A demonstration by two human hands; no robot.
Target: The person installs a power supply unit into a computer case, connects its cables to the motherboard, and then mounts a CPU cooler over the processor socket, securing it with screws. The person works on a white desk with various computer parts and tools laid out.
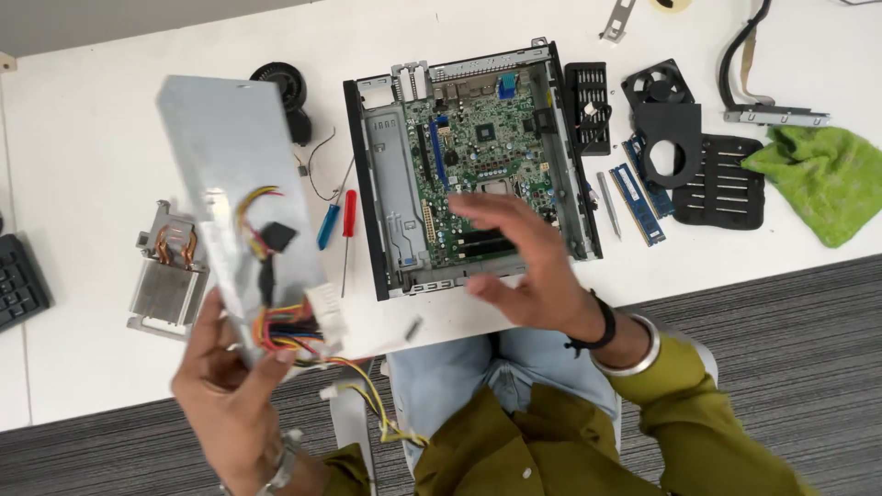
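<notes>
My left hand [230, 390] grips the near end of a long grey metal power supply [234, 174] and holds it tilted up over the table's left side. A bundle of yellow, red and black wires [294, 335] with white plugs trails from its near end down toward my lap. My right hand [524, 266] hovers with fingers spread and empty over the near right part of an open small computer case [386, 193], above its green motherboard [478, 147]. The hand is a little blurred.
A heatsink with copper pipes [165, 276] lies left, a black keyboard [18, 285] at the left edge. Blue and red screwdrivers [338, 225] lie beside the case. Right of it lie a drive cage [588, 106], memory sticks [638, 197], a black fan shroud [666, 129] and a green cloth [822, 174].
</notes>
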